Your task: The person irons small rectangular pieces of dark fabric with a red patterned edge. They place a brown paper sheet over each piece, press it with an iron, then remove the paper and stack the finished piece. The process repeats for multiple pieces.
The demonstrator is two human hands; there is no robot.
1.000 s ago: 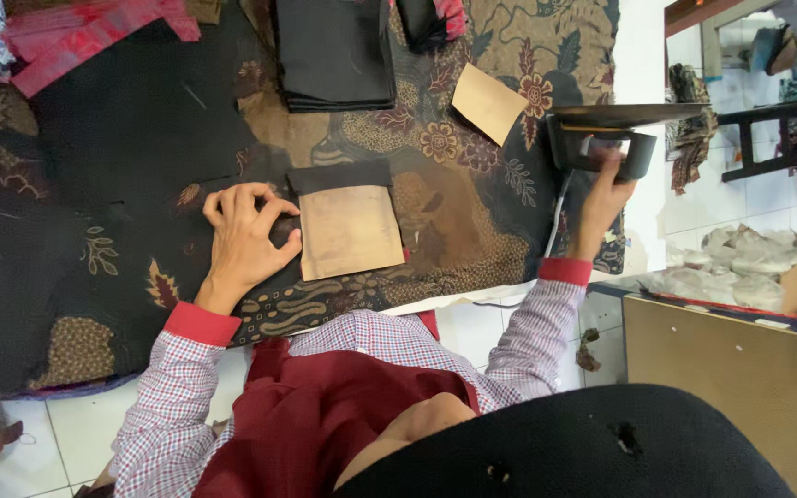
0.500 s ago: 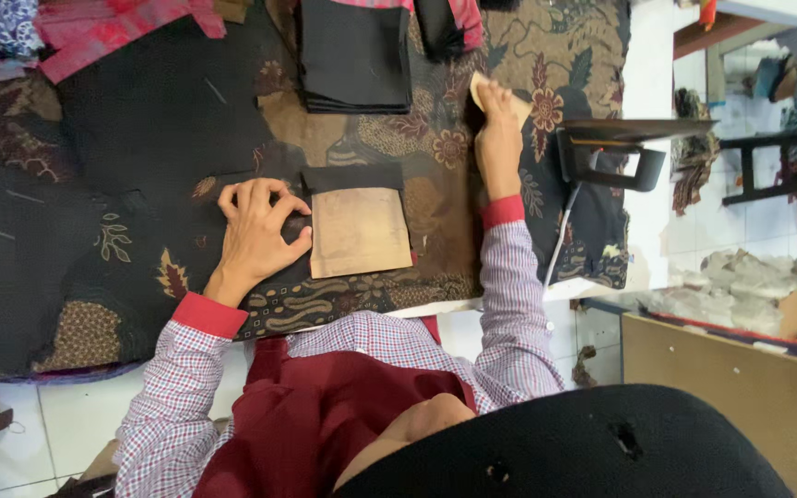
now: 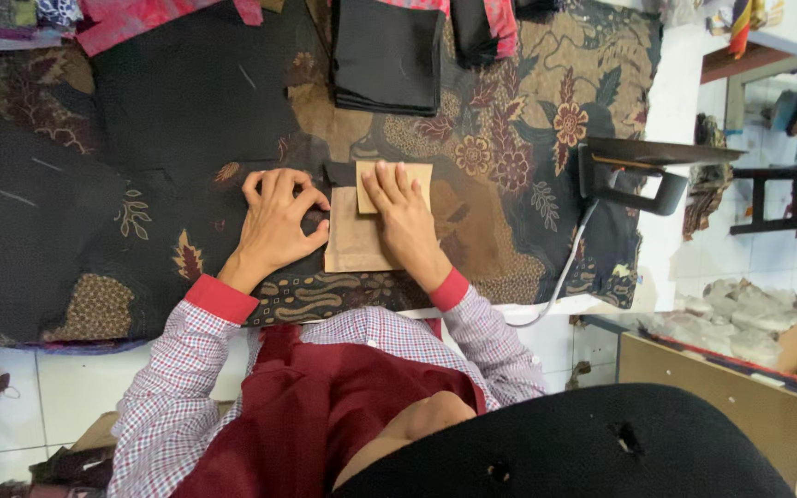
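Right hand [image 3: 405,221] back from iron [image 3: 634,180], flat on small card [image 3: 397,184]; left hand [image 3: 279,226] curled beside big card [image 3: 354,242]. Risk: cards slip askew.

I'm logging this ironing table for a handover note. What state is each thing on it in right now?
Left hand: flat on the patterned cloth, holding nothing.
Right hand: pressing the small brown card down.
Large brown card: lying flat, partly under the right hand.
Iron: stood on end at the table edge, untouched.
Black fabric stack: folded, piled flat.
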